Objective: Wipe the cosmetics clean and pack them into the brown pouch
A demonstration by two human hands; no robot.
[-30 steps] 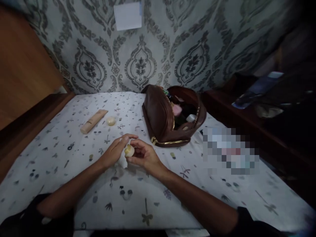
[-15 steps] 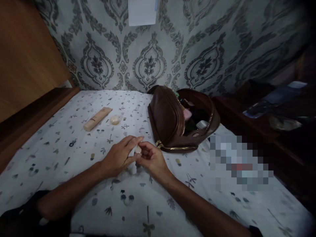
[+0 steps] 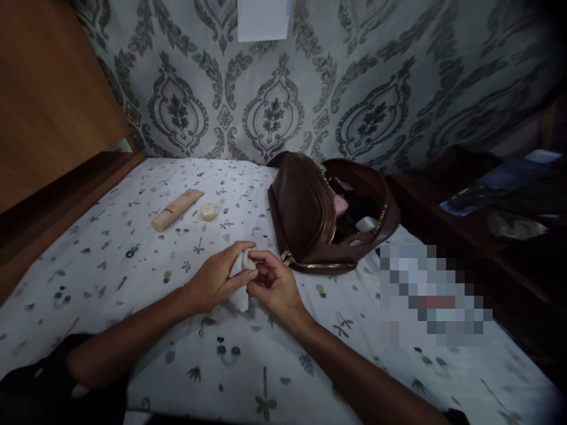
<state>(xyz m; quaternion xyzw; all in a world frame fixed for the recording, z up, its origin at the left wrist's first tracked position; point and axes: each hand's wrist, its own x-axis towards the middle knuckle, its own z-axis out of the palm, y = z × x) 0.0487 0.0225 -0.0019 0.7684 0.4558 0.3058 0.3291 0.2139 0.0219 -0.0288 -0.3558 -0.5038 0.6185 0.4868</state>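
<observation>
A crumpled white cloth or tissue point(image 3: 241, 301) is wrapped in my left hand point(image 3: 213, 282), its thumb and fingers closed around it. Against that cloth sits a small pale object point(image 3: 249, 265), mostly covered by my fingers, so its kind is unclear. My right hand point(image 3: 281, 290) meets the left one, its fingers curled and pinched at the small object. Beyond my hands lie a beige squeeze tube point(image 3: 177, 210) and a small round, clear container with cream-coloured contents point(image 3: 208, 212). To the right, an unzipped brown leather bag point(image 3: 301, 206) shows a pink item and a white item inside.
A white printed sheet point(image 3: 230, 383) covers the surface under my hands. Behind it hangs a patterned curtain or wall covering point(image 3: 272, 112). A wooden panel point(image 3: 48, 94) borders the left side. A blurred-out item point(image 3: 436, 295) lies at the right, near dark furniture.
My left thumb has moved over the small pale object, hiding more of it. The white cloth shows more between my hands. The view has shifted slightly; tube, container and bag stay put.
</observation>
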